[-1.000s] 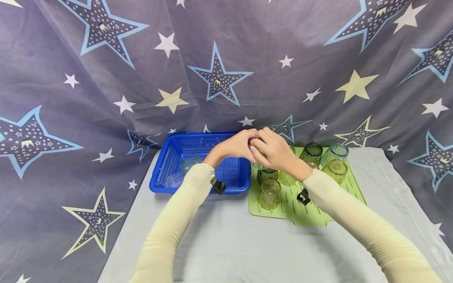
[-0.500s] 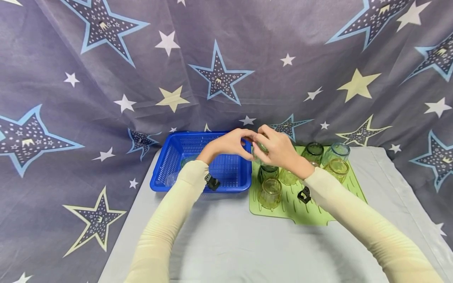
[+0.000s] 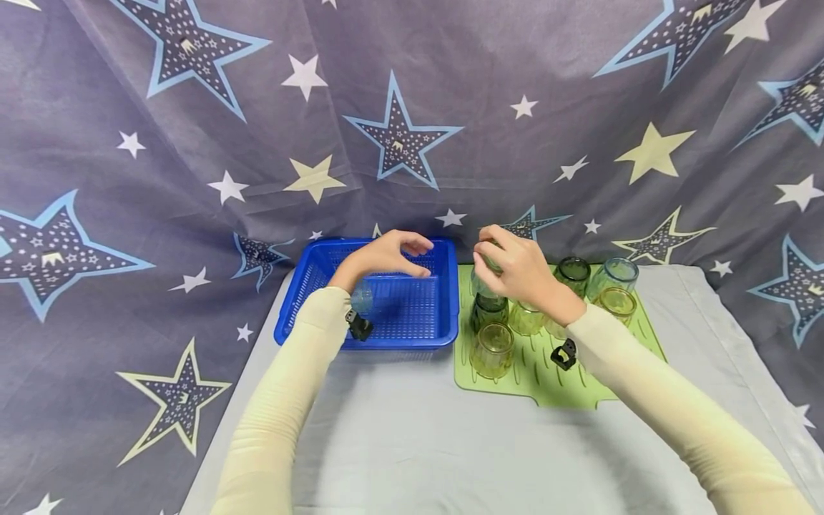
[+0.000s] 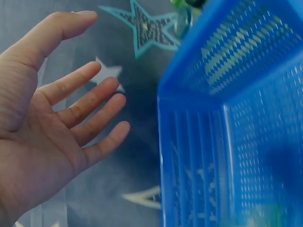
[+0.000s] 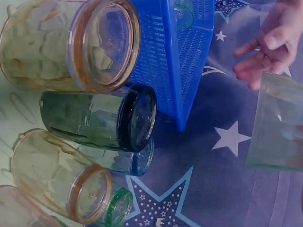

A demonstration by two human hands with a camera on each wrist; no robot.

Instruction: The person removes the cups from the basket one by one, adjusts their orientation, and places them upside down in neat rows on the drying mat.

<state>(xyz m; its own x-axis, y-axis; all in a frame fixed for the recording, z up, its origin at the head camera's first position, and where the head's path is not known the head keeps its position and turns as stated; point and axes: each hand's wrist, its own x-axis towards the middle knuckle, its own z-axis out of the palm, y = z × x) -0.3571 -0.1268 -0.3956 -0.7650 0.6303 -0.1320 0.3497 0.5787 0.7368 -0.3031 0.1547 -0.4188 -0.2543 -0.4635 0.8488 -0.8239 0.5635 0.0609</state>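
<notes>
The clear green-tinted glass tumbler [image 3: 481,275] is gripped from above in my right hand [image 3: 515,272], fingers curled round its upper part, and it hangs over the back left corner of the light green ribbed plastic draining mat [image 3: 573,383]. In the right wrist view the tumbler [image 5: 279,123] appears at the frame's right edge, clear of the glasses standing on the mat. My left hand [image 3: 389,254] is released: its fingers are straight and spread, it holds nothing, and it hovers above the blue perforated plastic basket [image 3: 438,332], which sits just beside the mat's left edge. The left wrist view confirms the open palm [image 4: 52,123] next to the basket wall [image 4: 199,142]. One clear glass [image 3: 362,297] lies inside the basket, partly hidden by my left forearm. On the mat, directly below the held tumbler, stands a dark green inverted glass [image 3: 487,311], and in front of that an amber-yellow inverted glass [image 3: 492,350]. Further glasses stand toward the mat's back right: a dark green one [image 3: 571,275], a pale blue one [image 3: 614,275] and an amber one [image 3: 616,304]. Mat and basket rest on a pale grey tablecloth [image 3: 412,436]; behind them hangs a dark star-printed fabric backdrop [image 3: 399,129].
</notes>
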